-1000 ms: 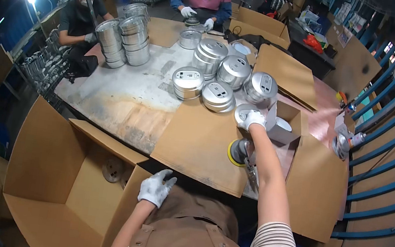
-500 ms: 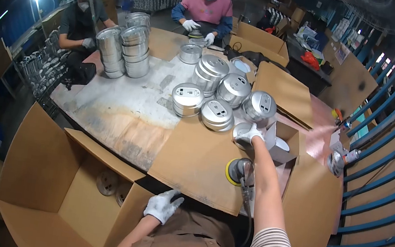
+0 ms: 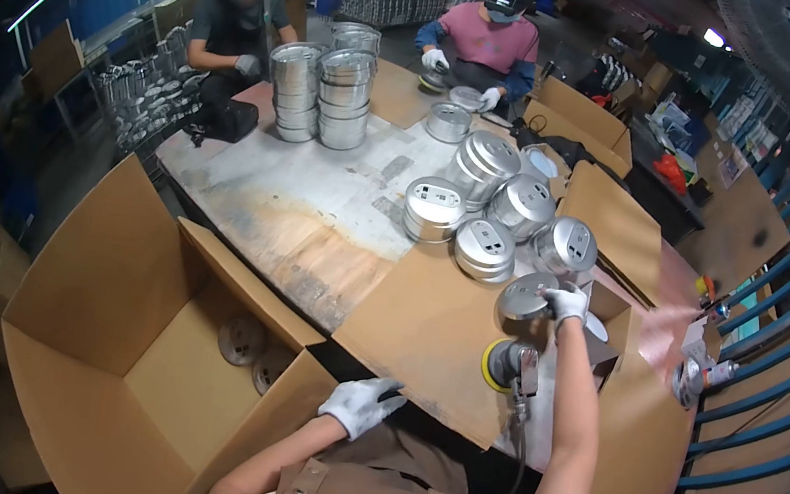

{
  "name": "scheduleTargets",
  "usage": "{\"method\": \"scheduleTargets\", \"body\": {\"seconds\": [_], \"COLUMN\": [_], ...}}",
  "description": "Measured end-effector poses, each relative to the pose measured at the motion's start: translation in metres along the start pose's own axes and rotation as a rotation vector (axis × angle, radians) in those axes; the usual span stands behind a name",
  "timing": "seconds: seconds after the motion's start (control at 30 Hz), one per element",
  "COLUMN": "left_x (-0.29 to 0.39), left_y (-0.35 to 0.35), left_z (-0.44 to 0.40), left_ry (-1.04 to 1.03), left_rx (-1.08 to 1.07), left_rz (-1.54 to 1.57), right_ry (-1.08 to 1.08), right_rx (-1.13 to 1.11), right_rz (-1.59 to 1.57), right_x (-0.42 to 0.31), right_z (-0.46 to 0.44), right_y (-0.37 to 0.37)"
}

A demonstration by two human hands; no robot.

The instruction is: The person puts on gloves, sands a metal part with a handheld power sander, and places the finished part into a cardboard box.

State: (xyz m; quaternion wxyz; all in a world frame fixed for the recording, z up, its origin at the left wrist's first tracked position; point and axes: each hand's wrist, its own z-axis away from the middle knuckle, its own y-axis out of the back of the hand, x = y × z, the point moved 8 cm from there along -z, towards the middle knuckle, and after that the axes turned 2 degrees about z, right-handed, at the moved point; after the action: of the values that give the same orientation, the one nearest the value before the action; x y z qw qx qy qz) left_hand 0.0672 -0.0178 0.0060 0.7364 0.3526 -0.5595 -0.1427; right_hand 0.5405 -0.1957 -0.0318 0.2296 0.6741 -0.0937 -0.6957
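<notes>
My right hand (image 3: 565,302), in a white glove, is closed on the edge of a round metal cover (image 3: 526,297), which is tilted above the cardboard sheet. Just behind it are several shiny round metal housings with oval plates, among them a front one (image 3: 484,251) and a right one (image 3: 565,246). A disc sander (image 3: 505,364) with a yellow-rimmed pad lies on the cardboard (image 3: 425,322), nearer to me. By the table's front edge, my gloved left hand (image 3: 360,406) has its fingers spread and holds nothing.
A large open carton (image 3: 84,304) stands at my left, with round metal pieces (image 3: 242,339) inside. Tall stacks of metal cylinders (image 3: 296,92) stand at the back left. Across the table a person (image 3: 484,42) works with gloved hands; another person (image 3: 240,23) is farther left.
My right hand has lifted the round cover, whose flat face now shows. The view has shifted left, so the table scene appears farther right. The co-worker's hands across the table have moved apart.
</notes>
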Motion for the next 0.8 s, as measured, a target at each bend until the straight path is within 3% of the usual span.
{"method": "scheduleTargets", "body": {"seconds": [0.03,0.07,0.13,0.2,0.23,0.27,0.3,0.37,0.53,0.63,0.8], "left_x": [0.004,0.010,0.007,-0.010,-0.013,-0.007,-0.006,-0.002,0.000,-0.020,-0.030], "left_y": [0.001,0.001,-0.012,-0.035,-0.040,-0.035,-0.030,-0.030,-0.025,-0.027,-0.032], "left_z": [0.000,-0.002,-0.007,-0.018,-0.020,-0.022,-0.026,-0.030,-0.040,-0.037,-0.033], "left_ry": [-0.006,-0.014,-0.067,-0.023,0.000,0.048,0.125,0.281,0.286,0.399,0.425], "left_rx": [-0.009,-0.018,-0.025,-0.072,-0.090,-0.200,-0.207,-0.220,-0.164,-0.016,-0.012], "left_rz": [0.044,0.088,0.221,0.643,0.854,0.788,0.939,1.243,1.775,1.688,1.653], "right_ry": [-0.176,-0.185,-0.003,0.174,0.156,0.138,0.122,0.116,-0.043,-0.105,-0.170], "right_rx": [-0.055,-0.026,0.013,0.008,-0.037,-0.082,-0.127,-0.191,-0.356,-0.393,-0.398], "right_rz": [-0.252,-0.252,-0.196,-0.290,-0.323,-0.358,-0.394,-0.673,-0.669,-0.736,-0.760], "right_x": [-0.002,-0.031,-0.061,-0.069,-0.074,-0.093,-0.110,-0.125,-0.106,-0.085,-0.054], "right_z": [0.018,0.047,0.073,0.088,0.106,0.137,0.165,0.213,0.284,0.298,0.301], "right_y": [0.001,0.008,0.020,0.020,0.017,0.017,0.014,-0.004,-0.040,-0.055,-0.066]}}
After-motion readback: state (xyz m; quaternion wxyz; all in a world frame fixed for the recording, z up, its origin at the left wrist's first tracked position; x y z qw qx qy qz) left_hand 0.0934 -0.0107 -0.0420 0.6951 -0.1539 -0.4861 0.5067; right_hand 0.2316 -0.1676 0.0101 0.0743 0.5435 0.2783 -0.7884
